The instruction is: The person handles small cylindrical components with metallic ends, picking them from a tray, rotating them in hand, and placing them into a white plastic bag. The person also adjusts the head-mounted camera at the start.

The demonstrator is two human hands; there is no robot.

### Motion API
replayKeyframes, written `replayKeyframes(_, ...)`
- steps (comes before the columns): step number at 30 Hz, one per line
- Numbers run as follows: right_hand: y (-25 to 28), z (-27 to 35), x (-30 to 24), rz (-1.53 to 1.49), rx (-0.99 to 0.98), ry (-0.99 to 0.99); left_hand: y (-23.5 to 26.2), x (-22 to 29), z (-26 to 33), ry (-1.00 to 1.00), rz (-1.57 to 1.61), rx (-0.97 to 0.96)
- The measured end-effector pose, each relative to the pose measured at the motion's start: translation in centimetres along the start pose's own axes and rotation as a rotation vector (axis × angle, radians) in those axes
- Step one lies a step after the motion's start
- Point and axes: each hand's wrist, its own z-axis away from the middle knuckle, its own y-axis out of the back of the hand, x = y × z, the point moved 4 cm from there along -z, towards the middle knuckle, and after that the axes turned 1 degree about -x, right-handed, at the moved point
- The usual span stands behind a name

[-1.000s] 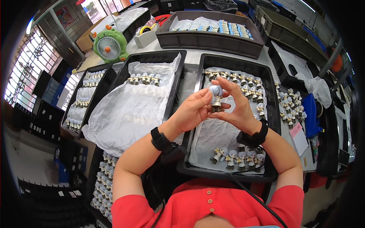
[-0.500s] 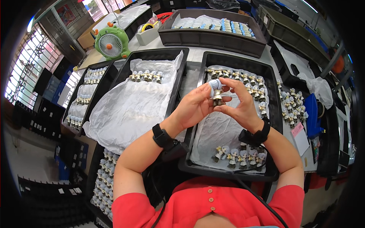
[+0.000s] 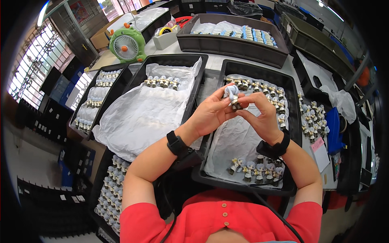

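Note:
Between my hands is a small figurine (image 3: 234, 98) with pale blue hair, light clothes and dark feet, held upright over the right-hand black tray (image 3: 298, 117). My left hand (image 3: 211, 111) grips its far left side, thumb in front and fingers behind. At its lower right, the thumb and forefinger of my right hand (image 3: 261, 115) pinch it. Under my hands, the tray is lined with white paper (image 3: 231, 141). Similar figurines (image 3: 259, 172) stand or lie along its near edge, and more figurines (image 3: 275, 95) fill its far and right sides.
Left of it, another lined tray (image 3: 198, 77) holds a short row of figurines. A green fan (image 3: 126, 44) stands behind. Loose figurines (image 3: 313, 117), a notepad (image 3: 321, 156) and a blue bin (image 3: 334, 125) sit at right. A large brown crate (image 3: 231, 46) is at the back.
The figurine has turned and tipped slightly in my hands, with both hands still on it. The whole view has shifted a little down and right.

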Motion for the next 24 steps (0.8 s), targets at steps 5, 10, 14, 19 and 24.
replayKeyframes(5,-0.3,-0.3,-0.5,-0.001,-0.041,0.034,0.9,0.1,0.4,-0.019,-0.085,0.071)
replayKeyframes(10,0.8,0.1,0.9,0.002,0.033,-0.08,0.8,6.3,0.0,-0.086,-0.549,0.341)
replayKeyframes(14,0.3,-0.3,0.9,-0.013,0.014,-0.103,6.1,14.8,-1.8,-0.195,-1.337,0.635)
replayKeyframes(19,0.3,-0.5,0.2,0.042,-0.032,-0.061,16.0,16.1,-3.3,-0.065,-1.592,0.918)
replayKeyframes(24,0.6,-0.6,1.0,0.031,-0.018,-0.092,20.8,11.9,-4.7,0.345,-1.9,0.913)
